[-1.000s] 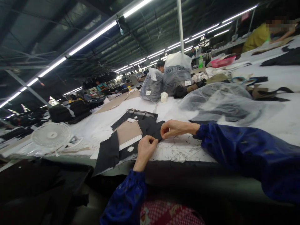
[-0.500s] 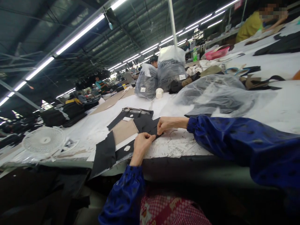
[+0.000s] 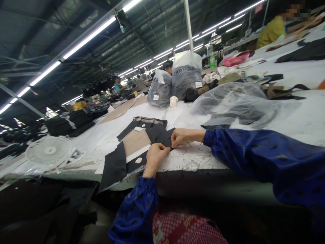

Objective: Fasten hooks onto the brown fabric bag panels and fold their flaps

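Observation:
A black fabric piece [image 3: 158, 133] lies on the white tabletop, partly over a beige panel [image 3: 135, 142] with a white strip along its near edge. My left hand [image 3: 156, 155] pinches the fabric's near right edge between thumb and fingers. Just beyond it, my right hand [image 3: 179, 136] is closed on the right corner of the same piece. The two hands almost touch, and the fingertips hide the pinched edge. Another black piece [image 3: 114, 166] hangs slightly over the table's front edge at the left.
A white fan [image 3: 49, 150] stands at the left. Stuffed plastic bags [image 3: 188, 74] and a white cup [image 3: 173, 101] are beyond my hands. Clear plastic sheeting [image 3: 233, 101] covers dark pieces at the right. A co-worker in yellow [image 3: 270, 30] leans over the table at far right.
Both hands keep their pinch on the black fabric with hardly any movement. The whole view has shifted slightly. In the background, a person in a teal top appears in a different place.

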Action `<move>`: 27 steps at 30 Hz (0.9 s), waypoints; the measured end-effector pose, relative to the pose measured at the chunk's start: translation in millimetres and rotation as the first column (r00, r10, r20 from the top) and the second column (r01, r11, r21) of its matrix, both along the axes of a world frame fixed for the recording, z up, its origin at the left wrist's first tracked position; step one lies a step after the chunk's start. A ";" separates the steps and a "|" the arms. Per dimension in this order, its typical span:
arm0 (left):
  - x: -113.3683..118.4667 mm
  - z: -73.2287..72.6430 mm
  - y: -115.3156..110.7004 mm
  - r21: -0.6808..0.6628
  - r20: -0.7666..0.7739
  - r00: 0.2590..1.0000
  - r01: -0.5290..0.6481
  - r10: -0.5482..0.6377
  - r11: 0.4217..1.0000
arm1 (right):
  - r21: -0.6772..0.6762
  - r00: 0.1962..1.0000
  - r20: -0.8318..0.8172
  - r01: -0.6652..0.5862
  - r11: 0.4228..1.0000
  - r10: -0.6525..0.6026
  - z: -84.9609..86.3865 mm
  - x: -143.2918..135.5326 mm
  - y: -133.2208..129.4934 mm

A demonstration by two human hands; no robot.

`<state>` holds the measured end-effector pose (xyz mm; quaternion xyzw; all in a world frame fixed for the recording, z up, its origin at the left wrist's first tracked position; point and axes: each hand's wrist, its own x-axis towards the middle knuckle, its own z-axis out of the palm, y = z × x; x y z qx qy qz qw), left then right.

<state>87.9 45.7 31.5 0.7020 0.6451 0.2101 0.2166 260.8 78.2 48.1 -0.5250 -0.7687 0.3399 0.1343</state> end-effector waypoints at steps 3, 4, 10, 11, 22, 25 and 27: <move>2.0 4.2 -3.8 0.006 -0.023 1.000 -0.001 0.001 1.000 | 0.032 0.999 0.054 -0.001 0.999 -0.001 1.1 -4.0 -3.6; 2.5 5.5 -5.2 0.006 -0.028 1.000 -0.002 0.002 1.000 | 0.049 0.998 0.068 -0.004 0.999 0.001 0.7 -4.0 -3.9; 3.6 11.7 -8.7 0.007 -0.038 0.999 -0.026 0.026 1.000 | 0.167 0.992 0.122 -0.008 0.986 -0.012 -3.4 4.8 9.6; 4.3 12.4 -9.1 0.006 -0.034 0.999 -0.030 0.031 1.000 | 0.172 0.991 0.133 -0.015 0.985 -0.009 -1.9 5.9 10.9; 7.4 9.5 -4.0 0.036 0.130 0.988 0.080 -0.084 0.996 | 0.163 0.957 0.075 -0.288 0.944 0.279 9.2 10.6 -3.9; -14.5 7.3 -9.2 0.060 0.261 0.956 0.125 -0.136 0.990 | 0.131 0.949 0.099 -0.310 0.942 0.299 8.7 12.4 -2.0; -27.2 4.1 -16.5 0.142 0.333 0.935 0.077 -0.121 0.987 | 0.116 0.949 0.103 -0.310 0.944 0.299 11.9 13.7 -2.2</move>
